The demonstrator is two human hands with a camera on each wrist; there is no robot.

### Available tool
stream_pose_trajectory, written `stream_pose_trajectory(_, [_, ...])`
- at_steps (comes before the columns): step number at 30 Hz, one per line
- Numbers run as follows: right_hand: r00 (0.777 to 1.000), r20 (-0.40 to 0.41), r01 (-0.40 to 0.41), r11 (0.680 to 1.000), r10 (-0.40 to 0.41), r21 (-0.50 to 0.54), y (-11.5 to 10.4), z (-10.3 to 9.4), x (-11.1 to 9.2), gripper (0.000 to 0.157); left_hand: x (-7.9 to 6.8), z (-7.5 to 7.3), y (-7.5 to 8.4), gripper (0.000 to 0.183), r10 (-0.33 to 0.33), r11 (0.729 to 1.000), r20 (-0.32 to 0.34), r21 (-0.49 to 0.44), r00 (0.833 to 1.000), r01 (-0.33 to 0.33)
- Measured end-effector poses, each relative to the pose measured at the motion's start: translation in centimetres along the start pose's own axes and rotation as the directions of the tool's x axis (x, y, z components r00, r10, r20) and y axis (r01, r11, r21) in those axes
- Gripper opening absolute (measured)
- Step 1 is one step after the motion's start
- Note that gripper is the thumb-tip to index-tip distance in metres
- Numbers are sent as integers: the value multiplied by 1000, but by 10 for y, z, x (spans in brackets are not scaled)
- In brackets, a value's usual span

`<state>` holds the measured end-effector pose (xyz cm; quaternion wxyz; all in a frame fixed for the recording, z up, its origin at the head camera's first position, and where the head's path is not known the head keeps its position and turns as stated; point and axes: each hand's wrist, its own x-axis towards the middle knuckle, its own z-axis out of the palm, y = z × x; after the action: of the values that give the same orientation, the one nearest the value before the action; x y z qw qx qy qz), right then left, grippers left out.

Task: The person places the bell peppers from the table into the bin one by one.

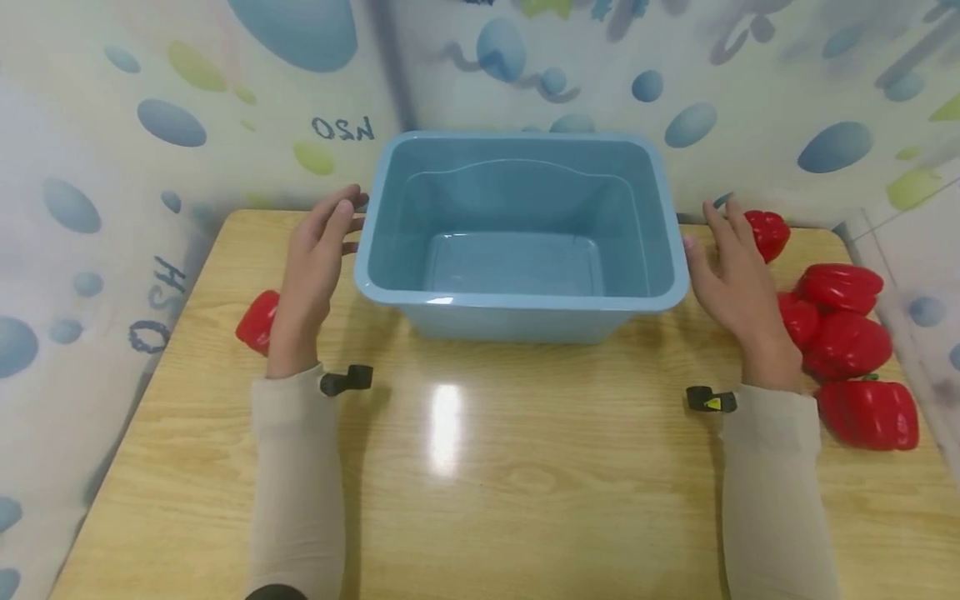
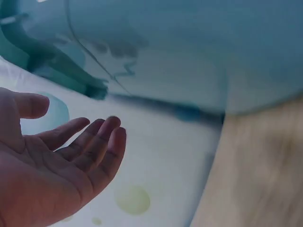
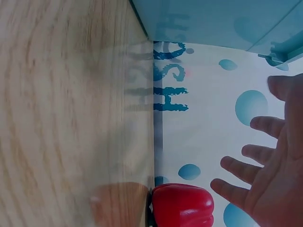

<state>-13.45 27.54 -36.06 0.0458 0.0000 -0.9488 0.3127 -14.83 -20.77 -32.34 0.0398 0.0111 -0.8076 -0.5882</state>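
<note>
A light blue plastic basin (image 1: 517,302) stands near the back of the wooden table, and nothing lies inside it. Beside its left end is my left hand (image 1: 318,258), fingers relaxed and apart from the wall of the basin in the left wrist view. My right hand (image 1: 731,275) is at the opposite end, its fingers spread and the thumb close to the rim. In the right wrist view that hand (image 3: 274,161) holds nothing. One red bell pepper (image 1: 258,321) lies partly hidden behind the left wrist. Another red bell pepper (image 1: 768,234) sits just past the right fingers.
Several red bell peppers (image 1: 847,343) are grouped at the right edge of the table (image 1: 525,483). A patterned wall (image 1: 247,100) with blue and green spots rises right behind the table and along its left side. Each wrist wears a small black camera mount (image 1: 347,380).
</note>
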Motion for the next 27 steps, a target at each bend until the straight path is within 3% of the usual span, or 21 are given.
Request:
stream_pose_trajectory(7, [998, -58, 17, 999, -15, 33, 1, 6, -6, 67, -2, 8, 15, 50, 11, 992, 54, -123, 998, -4])
stream_pose_trajectory(15, [995, -81, 58, 994, -51, 95, 4, 12, -18, 63, -3, 14, 18, 53, 5, 989, 35, -149, 999, 1])
stream_pose_trajectory(27, [999, -35, 38, 988, -33, 150, 12, 16, -35, 59, -2, 15, 17, 49, 92, 990, -14, -107, 996, -93])
